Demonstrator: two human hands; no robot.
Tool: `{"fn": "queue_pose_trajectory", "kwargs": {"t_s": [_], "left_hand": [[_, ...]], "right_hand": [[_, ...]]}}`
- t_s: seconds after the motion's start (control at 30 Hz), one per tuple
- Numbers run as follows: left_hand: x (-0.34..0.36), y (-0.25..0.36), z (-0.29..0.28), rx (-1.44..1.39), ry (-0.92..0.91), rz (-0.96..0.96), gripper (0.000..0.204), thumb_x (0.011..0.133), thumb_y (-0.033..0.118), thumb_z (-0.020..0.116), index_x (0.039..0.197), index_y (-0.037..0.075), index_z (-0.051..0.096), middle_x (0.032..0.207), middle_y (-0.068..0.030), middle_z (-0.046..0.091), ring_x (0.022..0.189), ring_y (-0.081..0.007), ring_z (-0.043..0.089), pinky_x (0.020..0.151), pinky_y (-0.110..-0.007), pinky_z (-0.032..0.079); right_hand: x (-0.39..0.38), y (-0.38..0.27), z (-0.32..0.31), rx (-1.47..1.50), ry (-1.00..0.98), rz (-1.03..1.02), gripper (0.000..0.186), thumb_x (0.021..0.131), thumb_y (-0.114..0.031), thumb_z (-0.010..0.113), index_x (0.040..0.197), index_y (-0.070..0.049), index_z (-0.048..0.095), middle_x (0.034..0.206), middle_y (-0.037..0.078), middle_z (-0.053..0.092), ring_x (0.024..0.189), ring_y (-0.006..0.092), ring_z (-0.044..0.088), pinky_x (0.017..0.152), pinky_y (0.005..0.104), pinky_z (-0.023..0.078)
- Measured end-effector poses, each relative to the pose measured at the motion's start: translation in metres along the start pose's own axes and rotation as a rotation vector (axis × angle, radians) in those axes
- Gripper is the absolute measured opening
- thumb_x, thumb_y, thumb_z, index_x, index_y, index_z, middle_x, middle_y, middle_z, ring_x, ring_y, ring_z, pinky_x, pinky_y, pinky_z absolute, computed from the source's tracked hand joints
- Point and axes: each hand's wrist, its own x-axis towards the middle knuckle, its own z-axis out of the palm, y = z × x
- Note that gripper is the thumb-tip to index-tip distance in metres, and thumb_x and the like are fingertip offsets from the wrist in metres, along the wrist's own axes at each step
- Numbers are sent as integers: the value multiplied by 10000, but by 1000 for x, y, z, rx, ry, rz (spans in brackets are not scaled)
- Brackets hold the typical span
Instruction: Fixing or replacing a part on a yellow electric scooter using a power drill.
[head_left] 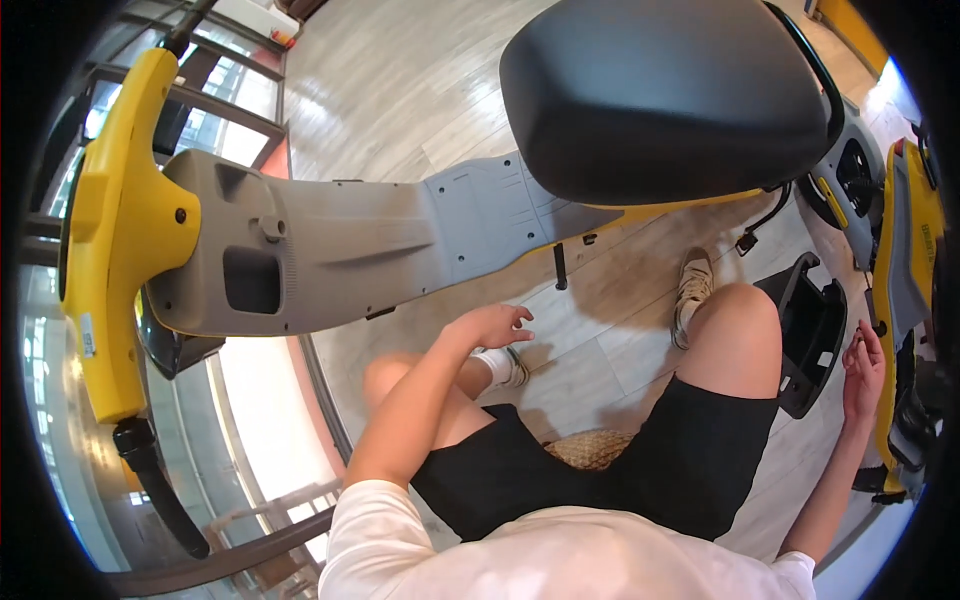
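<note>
A yellow scooter [115, 230] stretches across my front, with a grey front panel and footboard [350, 240] and a black seat [660, 95]. My left hand [505, 325] hangs in the air above my left knee, fingers loosely bent and apart, below the footboard. My right hand [862, 362] is out at the right, beside a black plastic tray [828, 305] on the floor; its fingers are curled together, and whatever they may hold is too small to make out.
Another yellow and grey scooter [900, 240] stands close at the far right. My bent legs [730, 350] are on the wood-look floor [420, 80]. A black handlebar grip [165, 480] juts at lower left, beside glazed frames [230, 80] along the left.
</note>
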Motion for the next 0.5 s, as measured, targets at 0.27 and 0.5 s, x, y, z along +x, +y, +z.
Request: {"fn": "queue_pose_trajectory", "kwargs": {"t_s": [0.27, 0.5], "left_hand": [[13, -25, -3, 144, 7, 25, 562, 896, 419, 615, 1289, 24, 540, 1241, -204, 602, 1139, -353, 580, 951, -422, 466], [9, -17, 0, -22, -49, -76, 472, 885, 312, 654, 1265, 48, 564, 1095, -186, 675, 974, -312, 668, 846, -399, 518]], "right_hand": [[8, 13, 17, -386, 298, 203, 228, 838, -139, 717, 1030, -22, 677, 901, 26, 684, 733, 72, 579, 655, 231, 466], [25, 50, -13, -565, 364, -275, 98, 801, -53, 727, 886, -5, 722, 902, 62, 700, 790, 125, 637, 693, 249, 498]]}}
